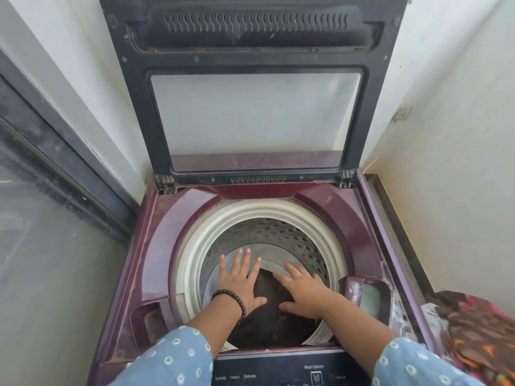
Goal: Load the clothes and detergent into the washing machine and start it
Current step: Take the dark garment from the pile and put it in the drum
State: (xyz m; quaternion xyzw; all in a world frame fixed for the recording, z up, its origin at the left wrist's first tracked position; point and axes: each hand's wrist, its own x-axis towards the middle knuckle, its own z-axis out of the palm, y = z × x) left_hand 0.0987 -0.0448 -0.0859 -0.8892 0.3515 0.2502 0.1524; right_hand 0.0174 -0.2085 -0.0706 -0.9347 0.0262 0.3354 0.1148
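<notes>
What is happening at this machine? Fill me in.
A person is loading a top-loading washing machine whose lid stands open. Both hands are inside the drum: the left hand and right hand, fingers spread, are over a dark garment lying in it. More patterned clothes wait to the right of the machine.

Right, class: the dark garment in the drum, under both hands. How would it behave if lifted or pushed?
The dark garment lies crumpled with soft folds, so it is probably floppy and would sag and drape when lifted. Pushed by the left hand and right hand, it would likely bunch rather than slide whole. It looks dry, so probably light.
</notes>
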